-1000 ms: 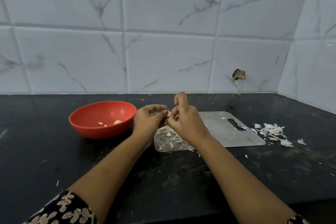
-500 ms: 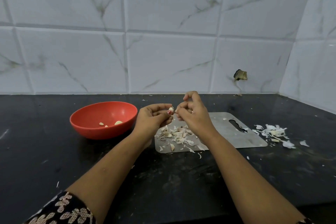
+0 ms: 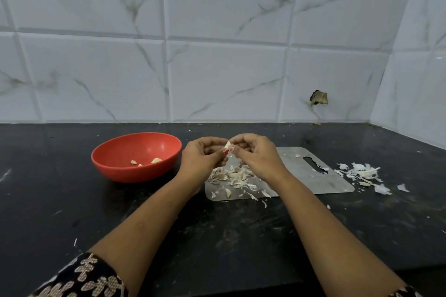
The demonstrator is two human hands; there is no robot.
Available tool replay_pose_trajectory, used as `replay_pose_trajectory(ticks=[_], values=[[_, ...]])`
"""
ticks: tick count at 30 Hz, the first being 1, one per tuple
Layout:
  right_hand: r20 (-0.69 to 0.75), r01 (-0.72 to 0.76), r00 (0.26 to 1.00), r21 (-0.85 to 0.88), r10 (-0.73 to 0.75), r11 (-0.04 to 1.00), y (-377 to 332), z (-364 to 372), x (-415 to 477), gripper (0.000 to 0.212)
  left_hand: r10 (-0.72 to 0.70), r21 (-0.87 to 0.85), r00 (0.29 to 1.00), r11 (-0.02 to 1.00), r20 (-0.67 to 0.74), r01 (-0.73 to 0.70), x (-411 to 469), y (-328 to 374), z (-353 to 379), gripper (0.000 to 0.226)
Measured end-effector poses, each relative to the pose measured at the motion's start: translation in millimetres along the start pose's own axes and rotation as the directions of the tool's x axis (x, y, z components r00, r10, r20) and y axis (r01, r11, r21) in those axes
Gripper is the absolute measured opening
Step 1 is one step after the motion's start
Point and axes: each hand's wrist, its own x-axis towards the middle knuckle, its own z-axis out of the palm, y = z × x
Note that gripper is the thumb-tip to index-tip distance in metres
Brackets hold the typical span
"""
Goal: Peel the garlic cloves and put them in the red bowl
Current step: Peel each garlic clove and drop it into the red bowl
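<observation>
The garlic clove (image 3: 227,145) was in the air between the two hands, above the left end of the cutting board (image 3: 296,176) and just right of the red bowl (image 3: 125,173). The left hand (image 3: 202,157) pinched it from the left side, with the thumb under it and the other fingers curled over it. The right hand (image 3: 255,154) pinched it from the right side in the same way, so the thumb tips of both hands met at the lower end of the clove. Only a small pale part of the clove showed above the thumbs. Its long axis stood nearly upright, with the narrow end up and leaning a little to the right. Whether skin was on it, I could not tell, because the piece was too small.

In the red bowl lay three peeled cloves (image 3: 156,160), close together on the bottom. Under the hands, a heap of peels (image 3: 231,176) covered the left part of the grey board. A second heap of white peels (image 3: 362,172) lay on the black counter (image 3: 72,212), just beside the right end of the board. A patterned sleeve (image 3: 82,277) covered the left arm near the bottom edge of the view.
</observation>
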Motion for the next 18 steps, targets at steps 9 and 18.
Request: replay_pose_trajectory(ticks=[9, 18], values=[[0.040, -0.042, 0.998, 0.058, 0.039, 0.997, 0.3, -2.4, 0.4, 0.007, 0.019, -0.004, 1.000, 1.000, 0.024, -0.019, 1.2, -0.1, -0.5, 0.013], [0.119, 0.037, 0.993, -0.246, -0.008, 0.969, 2.5, -3.4, -0.7, 0.018, 0.255, 0.410, 0.959, 0.867, 0.122, -0.283, -1.2, -2.8, -1.5, 0.009]])
